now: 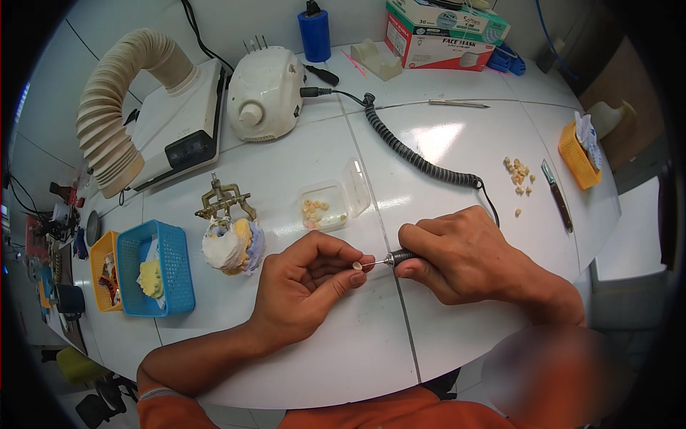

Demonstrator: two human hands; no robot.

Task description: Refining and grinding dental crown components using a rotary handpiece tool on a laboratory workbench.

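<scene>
A small cream tooth piece (356, 266) is pinched between the thumb and fingertips of my left hand (300, 282). My right hand (464, 257) grips a dark rotary handpiece (402, 257), its thin metal bur pointing left and reaching the tooth. Whether the bur touches the tooth is too small to tell. A coiled black cord (421, 161) runs from the handpiece toward a white control unit (261, 96). Just beyond my hands stands a clear plastic box (306, 194), lid raised, with several small teeth inside. Left of it, a brass articulator (225, 200) holds a plaster dental cast (220, 247).
Loose teeth (518, 171) lie at the right, beside a knife (557, 196) and a yellow basket (577, 161). Blue (182, 286) and yellow (103, 275) baskets stand at the left. A ribbed hose (107, 107) arches at the far left. Mask boxes (439, 43) sit at the back.
</scene>
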